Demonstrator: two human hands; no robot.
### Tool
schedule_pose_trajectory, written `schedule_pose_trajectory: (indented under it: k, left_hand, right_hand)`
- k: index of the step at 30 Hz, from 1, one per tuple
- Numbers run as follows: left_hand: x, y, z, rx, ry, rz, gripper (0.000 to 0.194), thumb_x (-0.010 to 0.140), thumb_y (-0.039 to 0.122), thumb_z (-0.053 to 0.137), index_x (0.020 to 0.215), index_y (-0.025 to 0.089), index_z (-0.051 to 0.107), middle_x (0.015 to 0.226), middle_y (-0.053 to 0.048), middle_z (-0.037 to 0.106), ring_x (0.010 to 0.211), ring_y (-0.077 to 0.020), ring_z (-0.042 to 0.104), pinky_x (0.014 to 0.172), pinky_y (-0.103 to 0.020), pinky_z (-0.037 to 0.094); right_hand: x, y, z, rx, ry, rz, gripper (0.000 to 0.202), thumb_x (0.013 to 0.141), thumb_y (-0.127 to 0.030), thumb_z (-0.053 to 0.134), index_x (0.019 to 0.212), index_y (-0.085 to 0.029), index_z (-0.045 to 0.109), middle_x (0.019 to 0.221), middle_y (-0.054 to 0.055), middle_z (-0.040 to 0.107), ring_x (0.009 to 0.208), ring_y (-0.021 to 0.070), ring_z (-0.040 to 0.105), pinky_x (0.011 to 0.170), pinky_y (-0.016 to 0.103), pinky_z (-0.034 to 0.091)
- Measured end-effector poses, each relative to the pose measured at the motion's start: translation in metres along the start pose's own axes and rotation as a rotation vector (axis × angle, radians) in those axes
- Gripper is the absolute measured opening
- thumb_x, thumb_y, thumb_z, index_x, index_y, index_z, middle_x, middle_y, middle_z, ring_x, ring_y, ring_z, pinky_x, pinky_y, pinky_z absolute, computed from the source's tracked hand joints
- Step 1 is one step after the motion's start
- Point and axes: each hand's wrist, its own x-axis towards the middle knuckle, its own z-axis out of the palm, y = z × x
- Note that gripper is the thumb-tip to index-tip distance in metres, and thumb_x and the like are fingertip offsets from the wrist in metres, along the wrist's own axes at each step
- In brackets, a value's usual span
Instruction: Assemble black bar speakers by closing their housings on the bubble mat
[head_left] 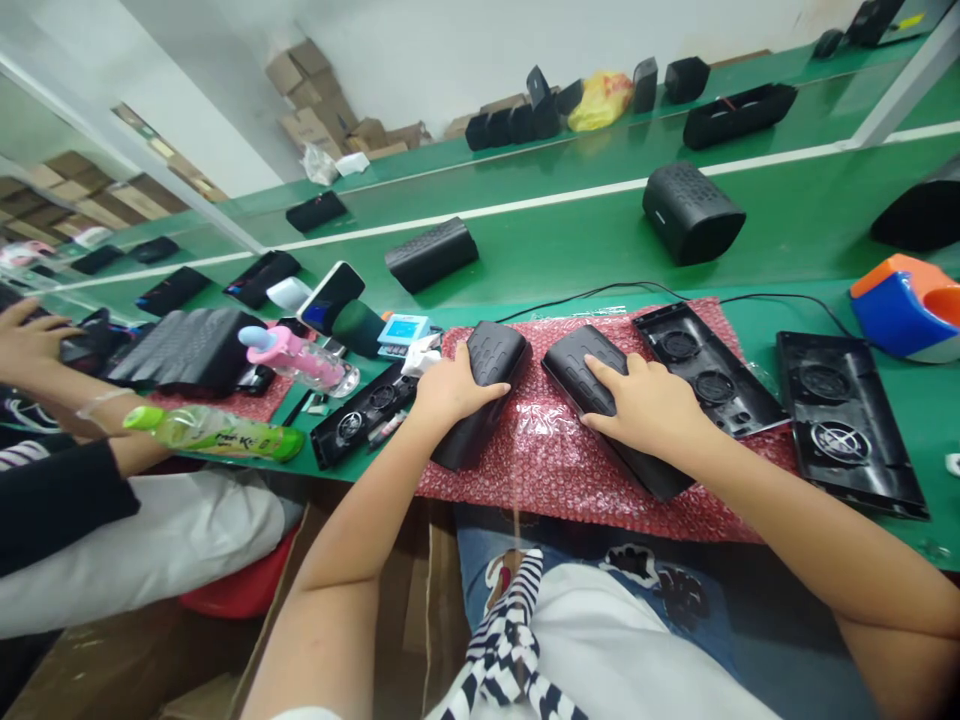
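Clasped a black box-shaped plastic casing with a patterned top (495, 352) in the left hand (450, 390), with the thumb stretched across toward the right and the other fingers mostly hidden on the left side. Held a matching black plastic casing (583, 350), near the first and to the right, under the right hand (641, 395), with the thumb at the left edge, a finger spread over the patterned top and the rest largely hidden. Could not tell the firmness of either hold. Had both casings on a sheet of red bubble wrap (536, 450), apart but slanted closer at the far ends. Saw just to the right an open black plastic shell with round grilles (705, 365), then farther right a similar open black shell (847, 420). Noticed beyond that a blue-and-orange plastic holder (904, 310), and well to the left a green-capped clear bottle (217, 432).
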Motion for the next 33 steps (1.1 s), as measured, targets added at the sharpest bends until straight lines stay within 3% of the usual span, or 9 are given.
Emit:
schedule_pose_trajectory:
  k: [24, 33]
  left_hand:
    - [0.0042, 0.0032, -0.0019, -0.007, -0.073, -0.005, 0.115, 0.069, 0.078, 0.054, 0.154, 0.01, 0.02, 0.133, -0.027, 0.057, 0.115, -0.044, 0.059, 0.094, -0.049, 0.047]
    - [0.0048, 0.0088, -0.0001, 0.019, -0.043, -0.047, 0.11, 0.069, 0.078, 0.055, 0.152, 0.011, 0.026, 0.131, -0.026, 0.058, 0.113, -0.0421, 0.06, 0.092, -0.047, 0.048]
  right_hand:
    - [0.0067, -0.0038, 0.0023, -0.033, -0.007, 0.0, 0.082, 0.083, -0.066, 0.058, 0.153, -0.032, 0.031, 0.126, 0.02, 0.052, 0.107, 0.0366, 0.057, 0.081, 0.041, 0.049]
    - [0.0067, -0.0039, 0.0057, -0.052, 0.029, -0.011, 0.082, 0.084, -0.066, 0.057, 0.153, -0.031, 0.032, 0.127, 0.021, 0.052, 0.106, 0.0375, 0.057, 0.079, 0.041, 0.048]
